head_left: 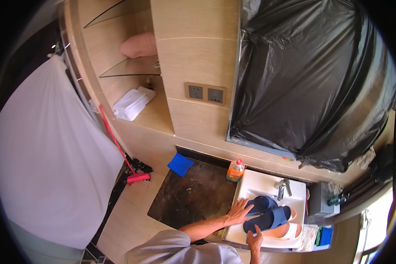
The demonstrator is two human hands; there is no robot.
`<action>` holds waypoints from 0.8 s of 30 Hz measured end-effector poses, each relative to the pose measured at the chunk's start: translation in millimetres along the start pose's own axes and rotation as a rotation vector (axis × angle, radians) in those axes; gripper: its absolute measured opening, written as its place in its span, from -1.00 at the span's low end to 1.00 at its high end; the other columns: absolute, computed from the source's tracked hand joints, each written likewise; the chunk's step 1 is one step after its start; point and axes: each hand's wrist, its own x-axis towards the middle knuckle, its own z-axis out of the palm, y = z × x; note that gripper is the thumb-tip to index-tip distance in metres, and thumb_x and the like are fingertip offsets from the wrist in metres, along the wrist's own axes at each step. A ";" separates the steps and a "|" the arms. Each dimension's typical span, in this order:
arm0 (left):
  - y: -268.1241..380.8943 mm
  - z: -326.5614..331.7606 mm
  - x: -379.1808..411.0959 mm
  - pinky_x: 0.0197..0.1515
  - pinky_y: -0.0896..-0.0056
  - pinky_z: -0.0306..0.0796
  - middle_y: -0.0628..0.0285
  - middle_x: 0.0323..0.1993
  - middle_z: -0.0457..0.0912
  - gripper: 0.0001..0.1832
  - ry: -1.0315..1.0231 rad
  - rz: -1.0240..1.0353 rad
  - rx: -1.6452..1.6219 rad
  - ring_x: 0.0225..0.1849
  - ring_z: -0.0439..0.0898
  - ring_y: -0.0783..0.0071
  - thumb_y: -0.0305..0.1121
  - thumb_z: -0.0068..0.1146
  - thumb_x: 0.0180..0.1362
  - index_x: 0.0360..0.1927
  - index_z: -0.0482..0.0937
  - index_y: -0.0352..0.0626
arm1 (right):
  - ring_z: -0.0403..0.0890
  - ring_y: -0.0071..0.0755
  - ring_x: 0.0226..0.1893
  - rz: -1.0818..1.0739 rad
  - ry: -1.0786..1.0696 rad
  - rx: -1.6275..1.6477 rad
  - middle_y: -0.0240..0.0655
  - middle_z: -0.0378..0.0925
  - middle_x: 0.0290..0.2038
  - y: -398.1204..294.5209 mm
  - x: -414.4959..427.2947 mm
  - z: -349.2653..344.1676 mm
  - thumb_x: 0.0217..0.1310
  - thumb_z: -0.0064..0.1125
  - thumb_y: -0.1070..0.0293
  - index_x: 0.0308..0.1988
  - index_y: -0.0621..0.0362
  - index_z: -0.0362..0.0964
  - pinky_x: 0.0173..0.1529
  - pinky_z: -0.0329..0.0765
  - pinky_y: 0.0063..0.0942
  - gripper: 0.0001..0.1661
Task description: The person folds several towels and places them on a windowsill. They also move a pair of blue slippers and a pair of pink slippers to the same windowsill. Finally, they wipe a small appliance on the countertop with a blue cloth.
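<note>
Two dark blue slide slippers lie at an angle in the white washbasin (247, 231). My left hand (239, 212) is at the heel of the far blue slipper (258, 205), fingers spread and fingertips touching its edge. Lower down, my right hand (254, 240) has its fingers on the heel of the near blue slipper (262, 222); its grip is partly hidden. Beneath the blue pair are pale slippers with orange-brown soles (279, 232), partly covered. A chrome faucet (283, 188) stands at the back of the basin.
An orange bottle with a red cap (235, 171) stands left of the basin on the dark stone counter (198, 194). A blue cloth (180, 164) lies at its far left corner. Right of the basin are a grey box (320, 200) and folded cloths (308, 237). A red broom (138, 177) leans beyond.
</note>
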 end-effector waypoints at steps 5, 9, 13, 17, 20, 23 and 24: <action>0.4 24.9 -3.2 0.30 -0.11 0.14 -0.16 0.31 0.26 -0.47 0.060 -0.005 0.124 0.34 0.23 -0.14 -0.34 0.20 0.09 0.20 0.48 -0.12 | 0.42 -0.55 -0.78 0.232 -0.081 0.266 -0.27 0.45 -0.66 0.0 1.9 -9.7 0.15 0.17 0.44 0.12 0.32 0.45 -0.75 0.32 -0.52 -0.49; 14.1 17.2 -2.0 0.15 -0.04 0.25 -0.15 0.24 0.31 -0.49 0.051 -0.066 0.198 0.25 0.29 -0.10 -0.40 0.12 0.09 0.18 0.48 -0.20 | 0.44 -0.50 -0.75 0.246 -0.017 0.338 -0.24 0.47 -0.67 -11.8 -3.6 -23.9 0.14 0.17 0.44 0.01 0.35 0.54 -0.68 0.38 -0.50 -0.59; 32.0 0.3 -26.5 -0.02 0.05 0.34 -0.15 0.19 0.34 -0.50 0.044 -0.176 0.299 0.10 0.36 -0.08 -0.47 0.08 0.03 0.12 0.48 -0.32 | 0.44 -0.53 -0.63 -0.014 -0.030 0.179 -0.29 0.50 -0.53 -28.6 -6.4 -50.8 0.22 0.13 0.37 0.02 0.27 0.54 -0.52 0.41 -0.55 -0.62; 62.1 -25.5 -52.2 -0.06 0.00 0.38 -0.17 0.17 0.34 -0.48 -0.005 -0.316 0.266 0.01 0.39 -0.12 -0.53 0.05 -0.01 0.12 0.40 -0.34 | 0.42 -0.57 -0.51 -0.066 -0.129 0.200 -0.36 0.51 -0.40 -29.1 -6.9 -73.1 0.31 0.10 0.31 0.05 0.21 0.52 -0.41 0.42 -0.59 -0.64; 64.3 -16.4 -73.4 0.02 -0.09 0.41 -0.19 0.25 0.25 -0.39 0.031 -0.335 0.214 0.09 0.38 -0.20 -0.48 0.13 0.03 0.23 0.35 -0.30 | 0.53 -0.49 -0.42 0.001 -0.200 0.443 -0.26 0.58 -0.20 -21.7 -7.7 -66.5 0.31 0.10 0.31 0.07 0.21 0.49 -0.34 0.53 -0.55 -0.62; 75.3 -17.2 -79.5 0.09 -0.11 0.40 -0.20 0.35 0.11 -0.36 -0.031 -0.353 0.098 0.12 0.36 -0.25 -0.22 0.30 0.04 0.17 0.42 -0.33 | 0.59 -0.42 -0.29 0.141 -0.286 0.480 -0.23 0.59 -0.10 -3.4 1.9 -64.2 0.28 0.17 0.29 0.09 0.19 0.49 -0.31 0.59 -0.54 -0.58; 76.3 -15.2 -83.5 0.09 -0.09 0.41 -0.21 0.35 0.11 -0.36 -0.025 -0.362 0.061 0.10 0.37 -0.24 -0.18 0.31 0.03 0.14 0.45 -0.34 | 0.60 -0.42 -0.27 0.176 -0.335 0.459 -0.22 0.59 -0.08 3.4 7.9 -60.7 0.25 0.21 0.29 0.10 0.18 0.48 -0.30 0.61 -0.53 -0.56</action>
